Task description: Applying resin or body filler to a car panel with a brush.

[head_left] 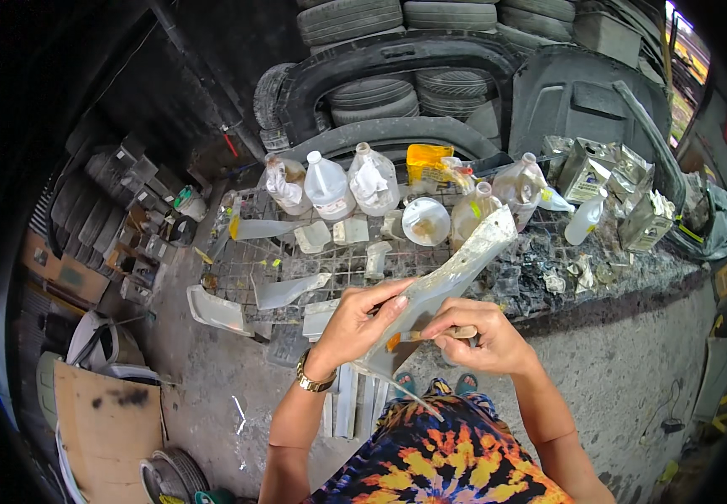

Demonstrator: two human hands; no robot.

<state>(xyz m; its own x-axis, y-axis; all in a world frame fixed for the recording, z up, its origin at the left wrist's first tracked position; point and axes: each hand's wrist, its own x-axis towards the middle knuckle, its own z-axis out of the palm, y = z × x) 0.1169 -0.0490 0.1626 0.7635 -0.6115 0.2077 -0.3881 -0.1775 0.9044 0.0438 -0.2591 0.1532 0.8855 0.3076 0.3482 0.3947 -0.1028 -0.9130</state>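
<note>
My left hand [357, 326], with a gold watch on its wrist, grips the left edge of a long, curved, grey-white moulded panel [457, 267]. The panel slants from near my body up toward the bottles, its far end rough and whitish. My right hand [488, 338] is closed around the pale wooden handle of a brush [462, 332]. The brush points left across the panel's near part, its tip next to an orange patch [393, 342]. Whether that orange is on the bristles or the panel, I cannot tell.
Beyond the panel stands a mesh-topped table [284, 286] with moulded pieces [296, 291], plastic jugs [328, 186], a white tub [426, 221], a yellow container [429, 164] and metal cans [586, 170]. Stacked tyres [372, 97] rise behind it. Cardboard [107, 428] stands at lower left.
</note>
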